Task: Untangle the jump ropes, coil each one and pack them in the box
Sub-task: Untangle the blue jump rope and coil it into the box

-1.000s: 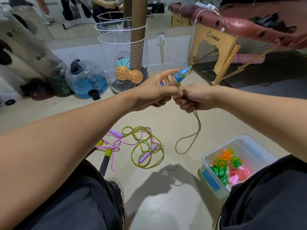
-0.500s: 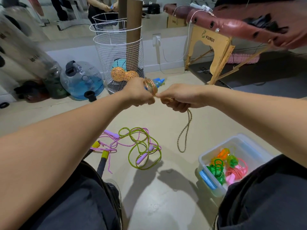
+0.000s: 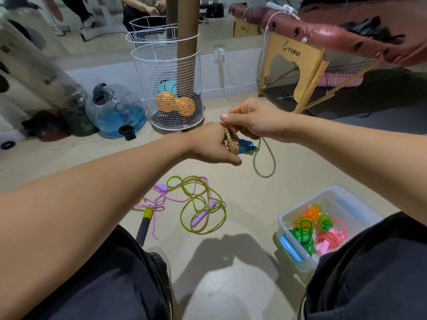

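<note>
My left hand grips a coil of braided tan jump rope wound around its blue handles. Just above it, my right hand pinches the same rope between thumb and fingers; a short loop hangs below. On the floor lies a tangle of a green rope and a pink braided rope with purple handles. A black-and-yellow handle lies beside my left knee. The clear plastic box at right holds coiled green, orange and pink ropes.
A white wire basket with a cardboard tube and balls stands ahead. Water jugs lie at left. A folding massage table stands at right. My knees frame the bare floor below.
Both hands have dropped lower and nearer the floor tangle. The hanging rope loop has grown much shorter as more rope is wound on the coil. The right hand now sits above the left.
</note>
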